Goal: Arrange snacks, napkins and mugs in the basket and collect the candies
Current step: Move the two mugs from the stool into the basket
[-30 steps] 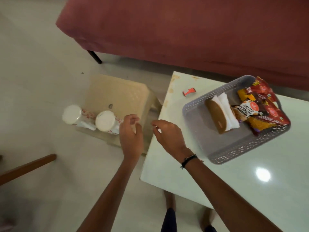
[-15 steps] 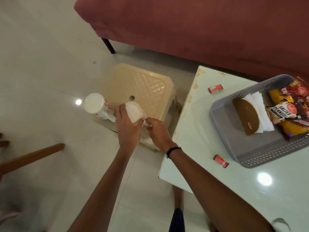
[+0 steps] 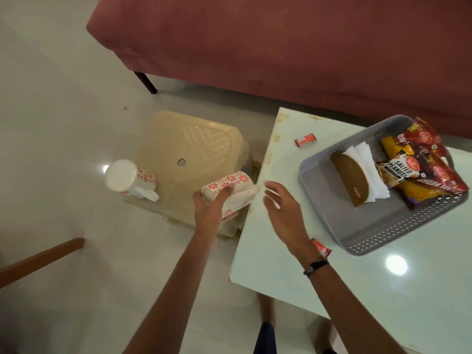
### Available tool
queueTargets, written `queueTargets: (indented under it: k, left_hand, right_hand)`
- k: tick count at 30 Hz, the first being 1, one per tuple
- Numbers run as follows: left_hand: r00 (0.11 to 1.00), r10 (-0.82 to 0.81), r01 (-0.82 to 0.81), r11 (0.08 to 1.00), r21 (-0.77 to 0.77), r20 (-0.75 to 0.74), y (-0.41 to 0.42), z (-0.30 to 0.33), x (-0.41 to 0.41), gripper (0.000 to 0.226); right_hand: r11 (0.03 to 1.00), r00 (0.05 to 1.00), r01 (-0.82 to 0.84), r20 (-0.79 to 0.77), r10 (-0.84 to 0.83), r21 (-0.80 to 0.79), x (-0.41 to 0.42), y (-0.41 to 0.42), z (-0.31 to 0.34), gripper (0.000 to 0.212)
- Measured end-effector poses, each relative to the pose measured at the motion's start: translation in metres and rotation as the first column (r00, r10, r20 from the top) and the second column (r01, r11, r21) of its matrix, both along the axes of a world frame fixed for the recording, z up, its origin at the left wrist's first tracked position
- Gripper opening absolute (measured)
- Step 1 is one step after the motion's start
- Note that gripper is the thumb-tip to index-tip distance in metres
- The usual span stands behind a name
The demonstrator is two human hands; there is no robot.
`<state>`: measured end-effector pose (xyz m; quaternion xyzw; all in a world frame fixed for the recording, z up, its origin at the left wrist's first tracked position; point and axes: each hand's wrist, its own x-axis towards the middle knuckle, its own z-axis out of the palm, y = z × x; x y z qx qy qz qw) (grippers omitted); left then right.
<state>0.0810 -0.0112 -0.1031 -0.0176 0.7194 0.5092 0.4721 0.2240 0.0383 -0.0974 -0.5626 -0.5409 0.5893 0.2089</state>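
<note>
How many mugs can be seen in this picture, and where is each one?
2. One white ceramic mug with red flowers stands on the beige plastic stool. The left hand holds the second flowered mug, tilted, above the stool. Others may be outside the view.

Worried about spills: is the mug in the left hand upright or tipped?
Tipped: the mug lies sideways in the left hand, above the stool.

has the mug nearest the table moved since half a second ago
Yes. The mug stood upright on the stool beside the other mug; now the left hand holds it tipped sideways, lifted toward the table edge.
</note>
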Motion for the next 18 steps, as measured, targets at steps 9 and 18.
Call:
queueTargets:
  k: [9, 18]
  left_hand:
    - [0.931, -0.344, 0.305, 0.915, 0.262, 0.117, 0.048, 0.015, 0.095, 0.079]
    - [0.740, -0.651, 0.672, 0.709, 0.212, -0.169, 0.081, 0.021, 0.130, 0.076]
  right_hand:
    - [0.726, 0.805, 0.243, -0.283, -0.521, -0.644, 0.096, 0.043, 0.056, 0.026]
    - [0.933, 0.913, 0.182, -0.298, -0.277, -0.311, 0.154, 0.069, 0.048, 0.020]
